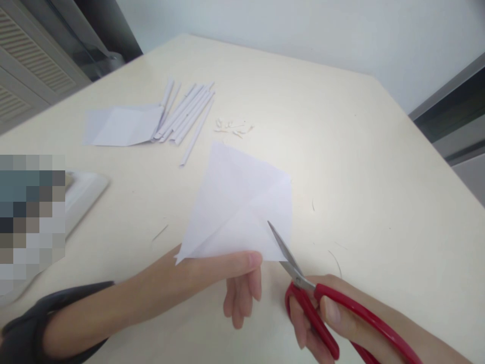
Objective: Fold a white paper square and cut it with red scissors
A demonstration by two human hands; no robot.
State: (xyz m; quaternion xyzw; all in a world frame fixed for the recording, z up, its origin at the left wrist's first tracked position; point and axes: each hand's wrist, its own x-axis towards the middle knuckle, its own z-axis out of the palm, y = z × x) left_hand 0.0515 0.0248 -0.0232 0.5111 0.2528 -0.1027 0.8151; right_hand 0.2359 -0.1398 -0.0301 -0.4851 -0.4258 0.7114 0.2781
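A white sheet of paper with diagonal creases is pinched along its near edge by my left hand. The thumb lies on top of the sheet; the other fingers curl below it. Red-handled scissors are in my right hand, with fingers around the handles. Their blades stand apart at the sheet's near right corner, one above the paper and the other partly hidden under it. A small torn-looking tip shows at the sheet's left corner.
Several rolled paper tubes lie toward the back left, beside a flat stack of paper. Cotton swab pieces are scattered behind the sheet. At the left edge sits a white object, partly blurred out. Thin paper slivers lie on the table.
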